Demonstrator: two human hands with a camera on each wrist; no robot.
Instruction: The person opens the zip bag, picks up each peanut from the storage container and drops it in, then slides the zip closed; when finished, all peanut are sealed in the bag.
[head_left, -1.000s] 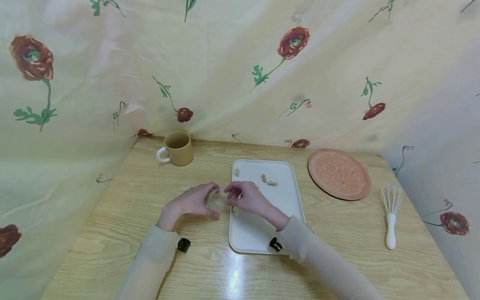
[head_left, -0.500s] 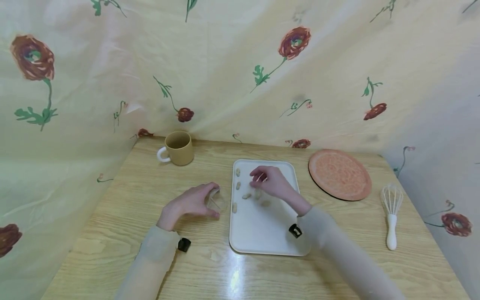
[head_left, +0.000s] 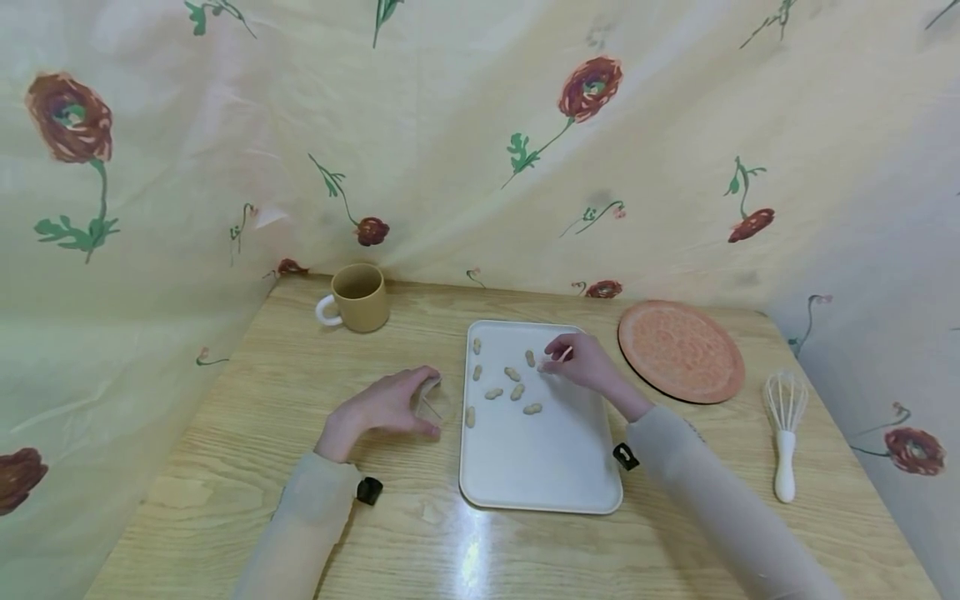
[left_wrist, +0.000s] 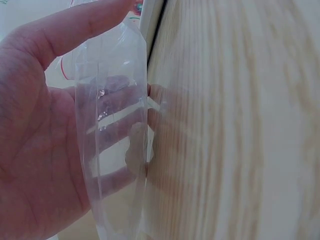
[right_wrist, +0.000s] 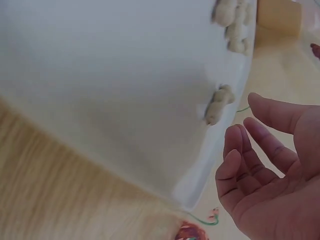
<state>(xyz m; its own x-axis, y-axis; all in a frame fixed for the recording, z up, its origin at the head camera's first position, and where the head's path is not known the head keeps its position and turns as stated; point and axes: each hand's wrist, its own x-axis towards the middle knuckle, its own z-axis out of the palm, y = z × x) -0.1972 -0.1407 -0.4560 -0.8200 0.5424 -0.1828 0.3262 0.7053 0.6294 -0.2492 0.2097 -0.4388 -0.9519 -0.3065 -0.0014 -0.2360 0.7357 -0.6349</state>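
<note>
In the head view my left hand (head_left: 386, 404) curves round a clear plastic container (head_left: 427, 398) on the table, left of the tray. Through its wall the left wrist view shows a peanut (left_wrist: 136, 150), with fingers behind and the thumb across the top. My right hand (head_left: 581, 362) hovers over the far right of the white tray (head_left: 525, 467). Its fingers are loosely bent, thumb apart from them, with nothing seen between them in the right wrist view. Close to those fingertips lies a peanut (right_wrist: 218, 105). Several more peanuts (head_left: 517, 392) are scattered on the tray's far half.
A tan mug (head_left: 360, 300) with a white handle stands at the back left. To the tray's right are a round pinkish plate (head_left: 678, 350) and a white-handled whisk (head_left: 783, 442). Floral cloth (head_left: 450, 167) hangs behind the wooden table (head_left: 397, 533).
From beside the container, my right hand has moved right across the tray to its far right part, uncovering peanuts. The left hand and container have stayed in place.
</note>
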